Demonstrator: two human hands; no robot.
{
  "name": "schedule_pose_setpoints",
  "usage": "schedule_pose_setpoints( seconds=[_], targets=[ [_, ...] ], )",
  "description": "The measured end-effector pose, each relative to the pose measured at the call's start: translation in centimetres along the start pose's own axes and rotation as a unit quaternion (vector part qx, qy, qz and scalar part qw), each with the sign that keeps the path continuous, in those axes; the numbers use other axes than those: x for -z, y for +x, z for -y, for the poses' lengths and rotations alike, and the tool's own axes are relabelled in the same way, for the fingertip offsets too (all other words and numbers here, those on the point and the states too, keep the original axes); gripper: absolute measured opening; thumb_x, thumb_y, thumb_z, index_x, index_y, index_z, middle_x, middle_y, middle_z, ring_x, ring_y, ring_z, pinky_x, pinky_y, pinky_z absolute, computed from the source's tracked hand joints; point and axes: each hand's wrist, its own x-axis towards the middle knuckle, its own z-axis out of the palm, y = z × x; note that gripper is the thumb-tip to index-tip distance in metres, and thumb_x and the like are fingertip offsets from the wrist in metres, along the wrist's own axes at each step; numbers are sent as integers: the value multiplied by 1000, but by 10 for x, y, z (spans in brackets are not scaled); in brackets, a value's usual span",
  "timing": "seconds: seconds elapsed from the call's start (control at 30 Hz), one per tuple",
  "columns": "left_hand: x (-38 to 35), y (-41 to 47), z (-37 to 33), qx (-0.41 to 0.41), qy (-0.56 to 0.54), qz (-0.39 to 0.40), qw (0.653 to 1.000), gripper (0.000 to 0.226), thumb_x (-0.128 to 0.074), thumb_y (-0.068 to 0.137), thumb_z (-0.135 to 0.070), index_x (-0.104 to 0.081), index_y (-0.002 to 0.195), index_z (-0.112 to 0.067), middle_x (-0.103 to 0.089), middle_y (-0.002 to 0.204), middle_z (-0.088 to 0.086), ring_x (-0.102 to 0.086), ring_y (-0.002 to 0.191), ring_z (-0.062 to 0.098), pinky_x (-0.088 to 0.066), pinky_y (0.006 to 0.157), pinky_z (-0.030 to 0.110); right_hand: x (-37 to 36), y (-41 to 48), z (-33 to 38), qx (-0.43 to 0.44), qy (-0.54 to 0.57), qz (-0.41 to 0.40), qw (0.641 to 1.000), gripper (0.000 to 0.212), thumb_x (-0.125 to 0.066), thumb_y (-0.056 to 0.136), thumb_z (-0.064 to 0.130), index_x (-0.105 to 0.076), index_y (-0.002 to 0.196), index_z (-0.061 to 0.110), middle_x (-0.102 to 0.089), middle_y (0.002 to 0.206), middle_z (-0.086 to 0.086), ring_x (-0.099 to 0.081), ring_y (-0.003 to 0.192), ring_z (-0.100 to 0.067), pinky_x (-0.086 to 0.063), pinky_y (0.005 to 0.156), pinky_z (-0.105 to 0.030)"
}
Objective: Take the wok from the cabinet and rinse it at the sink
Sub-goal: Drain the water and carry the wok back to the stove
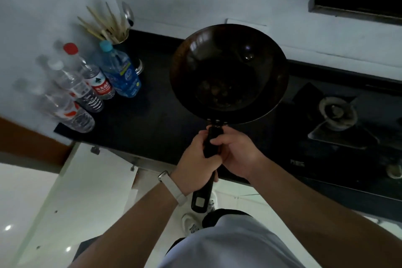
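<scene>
Head view: round dark wok [228, 72], glossy bowl, straight black handle [210, 142].

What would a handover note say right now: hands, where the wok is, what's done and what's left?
Hands: left hand and right hand both grip the black handle of the wok.
Place: the wok is held in the air over the black countertop, between the water bottles and the gas burner.
Done: the wok is out of the cabinet.
Left: carry it to the sink, which is not in view, and rinse it.
</scene>
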Motion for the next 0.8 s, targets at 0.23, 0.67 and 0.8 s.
schedule_pose_setpoints(
  seconds=[0.23, 0.67, 0.8],
  targets=[
    [6, 41, 7, 20, 30, 14, 999, 42, -59, 88, 4, -52, 122, -20, -68, 98, 11, -62, 62, 45, -54, 50, 41, 17, 33, 8, 6, 47, -16, 999, 41, -42, 86, -17, -56, 119, 1, -70, 106, -15, -68, 96, -29, -59, 76, -35],
    [20, 87, 13, 65, 93, 55, 992, 49, -57, 91, 1, -41, 134, -16, -66, 84, 8, -59, 47, 22, -50, 46, 32, 40, 75, 11, -1, 90, -18, 996, 38, -46, 87, -17, -62, 115, 4, -71, 112, -15, -71, 97, -28, -58, 78, -37],
    [32, 101, 19, 68, 101, 78, 990, 50, -57, 91, 1, -42, 134, -19, -68, 93, 13, -60, 48, 23, -50, 47, 30, 38, 88, 8, 0, 109, -35, 993, 39, -44, 86, -17, -62, 114, 3, -72, 109, -14, -71, 95, -27, -58, 78, -37]
  ],
)
